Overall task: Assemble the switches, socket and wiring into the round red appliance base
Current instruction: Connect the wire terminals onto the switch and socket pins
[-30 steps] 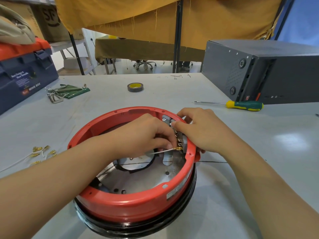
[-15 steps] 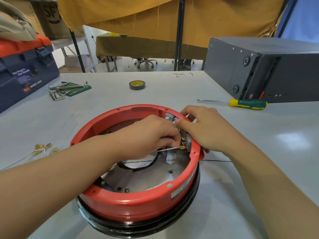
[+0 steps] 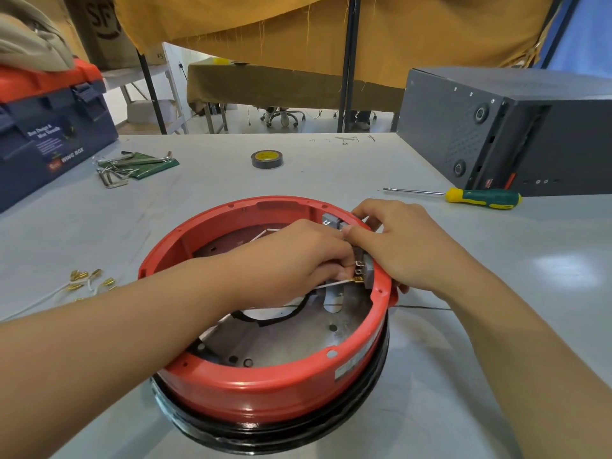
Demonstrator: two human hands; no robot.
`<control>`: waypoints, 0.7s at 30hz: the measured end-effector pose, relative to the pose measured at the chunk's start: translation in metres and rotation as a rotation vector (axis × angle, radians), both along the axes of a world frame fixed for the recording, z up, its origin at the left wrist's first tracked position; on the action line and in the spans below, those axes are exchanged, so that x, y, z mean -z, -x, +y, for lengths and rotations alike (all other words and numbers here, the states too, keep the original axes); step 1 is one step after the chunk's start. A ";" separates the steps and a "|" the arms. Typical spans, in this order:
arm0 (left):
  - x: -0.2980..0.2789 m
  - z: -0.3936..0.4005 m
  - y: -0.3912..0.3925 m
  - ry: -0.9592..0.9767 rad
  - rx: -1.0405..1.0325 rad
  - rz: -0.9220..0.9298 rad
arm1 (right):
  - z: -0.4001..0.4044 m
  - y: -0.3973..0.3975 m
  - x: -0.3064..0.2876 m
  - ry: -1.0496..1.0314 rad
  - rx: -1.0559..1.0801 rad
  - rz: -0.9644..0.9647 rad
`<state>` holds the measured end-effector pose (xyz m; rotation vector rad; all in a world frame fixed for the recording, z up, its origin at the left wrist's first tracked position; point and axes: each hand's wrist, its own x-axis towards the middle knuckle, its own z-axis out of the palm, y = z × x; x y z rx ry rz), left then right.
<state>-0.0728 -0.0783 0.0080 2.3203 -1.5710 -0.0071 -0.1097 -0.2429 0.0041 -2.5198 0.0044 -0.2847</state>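
The round red plastic appliance base (image 3: 265,389), with a black ring beneath it, sits on the pale grey table (image 3: 496,326) directly in front of the person. Inside its right wall is a grey switch block (image 3: 368,276) with metal tabs. The left hand (image 3: 298,260) reaches into the base, its curled fingers pinching a thin white wire (image 3: 328,285) whose brass terminal (image 3: 357,279) meets the block. The right hand (image 3: 397,246) grips the rim and the block from outside, thumb on top. Loose brass terminals (image 3: 86,281) lie left of the base; a green-and-yellow screwdriver (image 3: 477,197) lies beyond it.
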 end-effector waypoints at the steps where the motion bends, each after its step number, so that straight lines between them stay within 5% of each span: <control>1: 0.000 0.000 0.000 -0.001 0.001 0.000 | 0.000 0.000 0.000 0.002 -0.001 -0.002; 21: -0.014 0.005 0.005 0.020 -0.153 0.153 | -0.002 0.001 -0.003 -0.103 -0.029 0.018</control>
